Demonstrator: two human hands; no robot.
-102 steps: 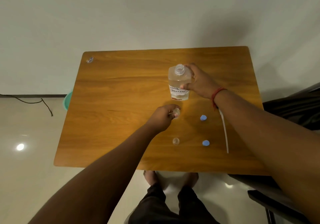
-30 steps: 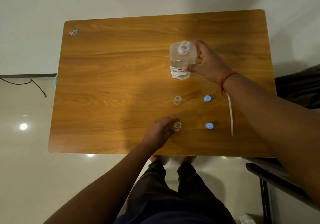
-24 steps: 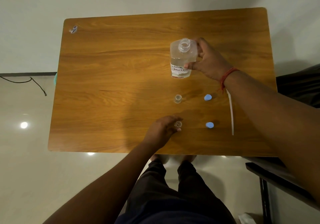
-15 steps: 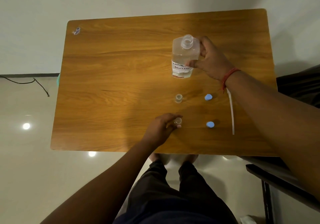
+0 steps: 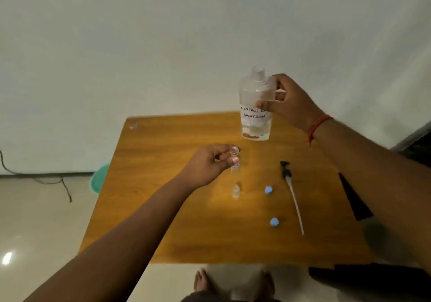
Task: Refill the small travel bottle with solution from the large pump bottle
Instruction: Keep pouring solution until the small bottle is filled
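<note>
- Pale wall and a glossy floor frame a wooden desk (image 5: 177,208).
- Small bottle (image 5: 234,159), uncapped, is upright above the desk, pinched in the left hand (image 5: 207,166); that grip is closed on it near its neck.
- Big bottle (image 5: 256,105), open-topped, with a handwritten label, is raised upright just beyond it; the right hand (image 5: 289,103) wraps its side.
- On the desk: a second small bottle (image 5: 236,190), two blue caps (image 5: 268,190) (image 5: 274,222), and the pump (image 5: 291,192), lying flat.
- Green basin (image 5: 99,178) sits on the floor.
</note>
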